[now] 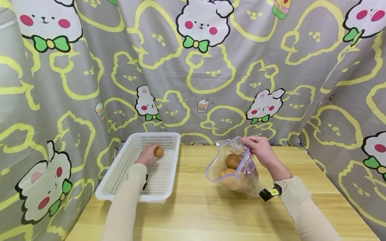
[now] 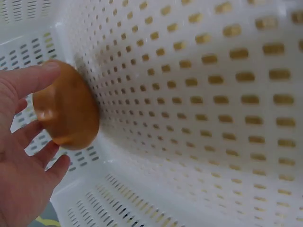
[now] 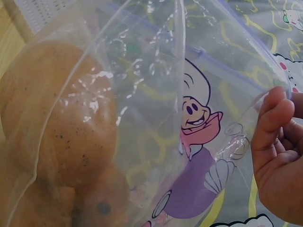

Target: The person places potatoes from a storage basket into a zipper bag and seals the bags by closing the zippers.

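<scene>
My left hand (image 1: 147,154) is inside a white perforated plastic basket (image 1: 176,160) and grips a brown potato (image 1: 158,152). In the left wrist view the thumb lies over the top of this potato (image 2: 71,109) while fingertips touch its near side, close to the basket wall. To the right, my right hand (image 1: 260,149) pinches the purple-edged rim of a clear zip bag (image 1: 212,167), whose mouth gapes toward the left. Several potatoes (image 1: 233,161) lie in the bag. Through its film, the right wrist view shows a large speckled potato (image 3: 59,113) and a printed cartoon figure.
Basket and bag both rest on a light wooden table (image 1: 193,214). A grey curtain (image 1: 181,77) with rabbit prints and yellow outlines hangs behind and at both sides. A black wrist camera (image 1: 266,194) is strapped at my right wrist, beside the bag.
</scene>
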A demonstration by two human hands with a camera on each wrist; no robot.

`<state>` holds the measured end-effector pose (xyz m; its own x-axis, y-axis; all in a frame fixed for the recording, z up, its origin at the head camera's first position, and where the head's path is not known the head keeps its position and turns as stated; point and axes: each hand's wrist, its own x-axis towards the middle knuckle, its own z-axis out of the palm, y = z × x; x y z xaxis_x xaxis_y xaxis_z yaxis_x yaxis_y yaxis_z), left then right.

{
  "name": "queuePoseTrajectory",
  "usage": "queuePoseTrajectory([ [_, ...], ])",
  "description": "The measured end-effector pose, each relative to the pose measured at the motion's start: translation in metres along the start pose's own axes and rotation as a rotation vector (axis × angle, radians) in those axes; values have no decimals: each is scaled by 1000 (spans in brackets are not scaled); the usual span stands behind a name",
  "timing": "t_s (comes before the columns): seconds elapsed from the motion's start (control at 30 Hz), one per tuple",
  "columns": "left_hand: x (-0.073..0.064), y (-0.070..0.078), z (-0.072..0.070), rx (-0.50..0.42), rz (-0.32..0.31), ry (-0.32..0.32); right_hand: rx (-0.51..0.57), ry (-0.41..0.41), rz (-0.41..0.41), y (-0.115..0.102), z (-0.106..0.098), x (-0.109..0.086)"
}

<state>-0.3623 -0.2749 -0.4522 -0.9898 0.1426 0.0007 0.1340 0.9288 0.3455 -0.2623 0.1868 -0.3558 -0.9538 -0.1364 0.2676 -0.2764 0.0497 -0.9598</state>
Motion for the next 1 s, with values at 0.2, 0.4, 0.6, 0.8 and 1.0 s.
queuePoseTrajectory([
  [0.2, 2, 0, -4, 47, 22, 1, -4, -11, 1, 1, -1, 1],
  [0.4, -2, 2, -8, -29, -11, -43, -7, -8, 12, 2, -1, 1],
  [0.6, -8, 2, -10, -55, -21, -104, -12, -6, 28, -1, 0, -1],
  [0.8, -12, 3, -12, -46, 24, -183, -3, -16, 37, -3, 0, -2],
  [1.0, -15, 4, -14, -74, 69, -265, -23, -16, 33, -1, -2, -2],
])
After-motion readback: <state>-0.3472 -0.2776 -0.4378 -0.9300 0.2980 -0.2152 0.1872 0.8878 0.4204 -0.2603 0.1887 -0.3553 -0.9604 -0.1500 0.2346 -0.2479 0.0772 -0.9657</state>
